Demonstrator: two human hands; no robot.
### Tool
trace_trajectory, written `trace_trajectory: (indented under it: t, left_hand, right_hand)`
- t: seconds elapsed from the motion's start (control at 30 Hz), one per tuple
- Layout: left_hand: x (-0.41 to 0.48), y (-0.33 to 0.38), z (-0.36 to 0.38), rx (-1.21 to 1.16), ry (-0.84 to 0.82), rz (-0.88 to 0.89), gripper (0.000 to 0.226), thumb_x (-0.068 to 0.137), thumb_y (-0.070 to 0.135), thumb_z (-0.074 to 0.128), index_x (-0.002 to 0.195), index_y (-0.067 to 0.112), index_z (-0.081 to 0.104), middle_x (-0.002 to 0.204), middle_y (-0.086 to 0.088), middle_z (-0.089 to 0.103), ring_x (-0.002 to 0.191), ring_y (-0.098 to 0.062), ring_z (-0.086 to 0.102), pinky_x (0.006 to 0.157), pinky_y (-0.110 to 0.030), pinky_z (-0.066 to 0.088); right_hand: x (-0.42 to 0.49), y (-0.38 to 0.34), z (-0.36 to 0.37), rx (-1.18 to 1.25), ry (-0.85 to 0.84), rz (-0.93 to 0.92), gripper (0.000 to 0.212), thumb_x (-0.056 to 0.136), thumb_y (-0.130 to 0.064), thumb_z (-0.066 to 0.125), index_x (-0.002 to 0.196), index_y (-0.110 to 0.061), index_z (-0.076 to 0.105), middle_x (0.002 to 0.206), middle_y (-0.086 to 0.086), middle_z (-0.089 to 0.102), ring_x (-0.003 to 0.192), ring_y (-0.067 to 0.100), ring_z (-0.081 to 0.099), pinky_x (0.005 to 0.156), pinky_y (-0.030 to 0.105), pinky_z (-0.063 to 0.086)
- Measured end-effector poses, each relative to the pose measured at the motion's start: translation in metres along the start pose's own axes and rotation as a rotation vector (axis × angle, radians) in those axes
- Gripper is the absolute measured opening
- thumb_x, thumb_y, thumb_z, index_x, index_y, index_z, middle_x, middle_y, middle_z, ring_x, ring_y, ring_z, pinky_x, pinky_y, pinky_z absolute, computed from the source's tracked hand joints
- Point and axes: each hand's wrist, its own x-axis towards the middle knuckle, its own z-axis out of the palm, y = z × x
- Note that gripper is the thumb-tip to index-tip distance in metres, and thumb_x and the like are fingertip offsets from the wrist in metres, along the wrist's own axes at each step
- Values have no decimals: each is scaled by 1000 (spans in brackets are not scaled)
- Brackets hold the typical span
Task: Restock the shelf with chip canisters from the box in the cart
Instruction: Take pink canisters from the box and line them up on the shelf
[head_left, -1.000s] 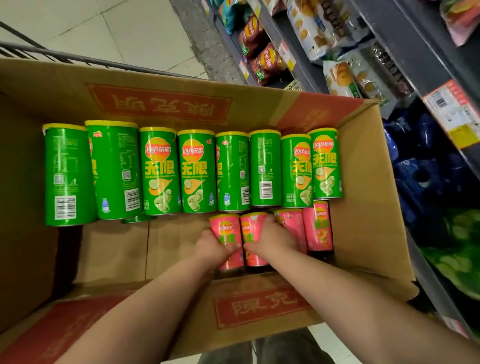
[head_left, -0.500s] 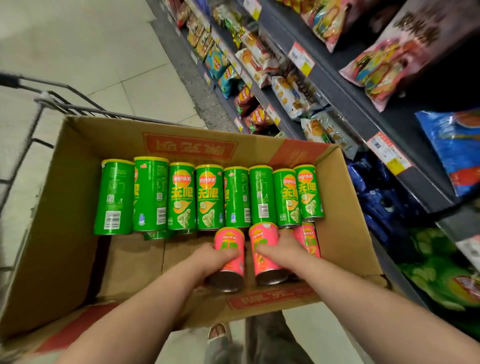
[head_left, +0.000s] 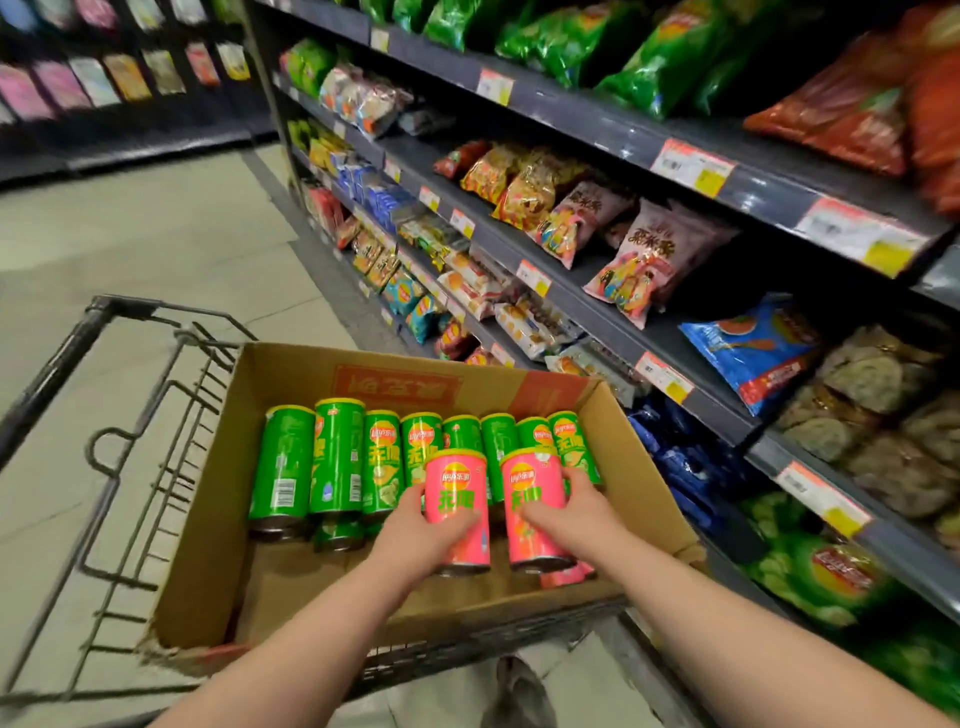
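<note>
My left hand (head_left: 421, 530) grips a pink chip canister (head_left: 460, 483), lifted above the floor of the cardboard box (head_left: 208, 519). My right hand (head_left: 576, 512) grips a second pink canister (head_left: 535, 493) beside it. A row of several green canisters (head_left: 337, 457) lies across the back of the box. Another pink canister (head_left: 563, 577) shows low in the box under my right hand. The box sits in a wire cart (head_left: 119, 467). The shelf unit (head_left: 597, 306) runs along the right.
The shelves hold snack bags: pink bags (head_left: 644, 260), a blue bag (head_left: 753, 353), green bags (head_left: 810, 577) low down. Price tags (head_left: 662, 376) line the shelf edges. Tiled floor (head_left: 130, 244) lies to the left, with more shelving at the far back left.
Both hands have lifted the two pink canisters up out of the box's lower row. My view has tilted up, bringing the shelves and aisle into sight.
</note>
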Motion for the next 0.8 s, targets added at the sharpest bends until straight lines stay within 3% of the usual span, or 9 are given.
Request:
trace_trajectory:
  t: [0.1, 0.2, 0.33, 0.43, 0.53, 0.63, 0.73, 0.8]
  left_hand:
    - [-21, 7, -3, 24, 15, 96, 68, 80, 33, 73, 136, 18, 38, 90, 6, 56, 80, -13, 61, 67, -25, 49]
    - [-41, 10, 0, 43, -19, 146, 73, 79, 34, 75, 138, 14, 37, 99, 0, 57, 86, -19, 61, 76, -28, 48]
    - [-69, 12, 16, 64, -118, 196, 97, 55, 54, 75, 137, 15, 40, 102, -1, 59, 90, -19, 61, 86, -30, 48]
    - [-89, 16, 31, 66, -185, 252, 85, 61, 50, 77, 132, 17, 45, 102, 0, 62, 89, -18, 63, 84, -33, 50]
    - [-105, 20, 47, 37, -249, 315, 96, 47, 56, 73, 131, 18, 46, 106, 0, 64, 92, -18, 65, 87, -36, 52]
    - [-124, 26, 62, 56, -298, 356, 79, 58, 47, 75, 127, 23, 46, 106, 1, 64, 87, -11, 63, 72, -25, 49]
    - [-142, 29, 80, 102, -315, 411, 79, 60, 51, 74, 129, 23, 45, 108, 3, 63, 94, -15, 62, 84, -30, 48]
    - [-159, 32, 96, 93, -334, 432, 72, 71, 42, 78, 131, 24, 42, 102, 6, 58, 93, -15, 59, 84, -28, 44]
  right_hand:
    - [-33, -1, -3, 12, 50, -33, 79, 76, -39, 70, 141, -22, 29, 125, 3, 57, 109, 23, 59, 94, 36, 48]
    - [-66, 5, -9, 44, 114, -40, 80, 75, -39, 71, 141, -24, 29, 122, 0, 58, 106, 21, 60, 93, 38, 50]
    - [-108, 23, -18, 80, 226, -36, 74, 75, -35, 71, 137, -22, 33, 105, -5, 56, 98, 17, 60, 89, 33, 50]
    - [-138, 37, -28, 110, 292, -22, 74, 76, -33, 72, 138, -22, 33, 105, -7, 52, 96, 14, 56, 85, 28, 47]
    - [-164, 53, -38, 168, 360, 3, 70, 76, -32, 71, 135, -23, 34, 108, -4, 55, 98, 16, 58, 85, 31, 49]
    - [-185, 69, -47, 193, 420, 16, 69, 76, -33, 71, 133, -23, 34, 107, -4, 58, 95, 15, 61, 83, 32, 51]
    - [-209, 86, -60, 253, 469, 11, 70, 77, -29, 72, 135, -24, 34, 104, -7, 57, 92, 12, 61, 78, 28, 52]
    - [-228, 100, -69, 285, 508, 20, 71, 76, -29, 73, 136, -24, 34, 106, -6, 58, 92, 11, 61, 79, 28, 52]
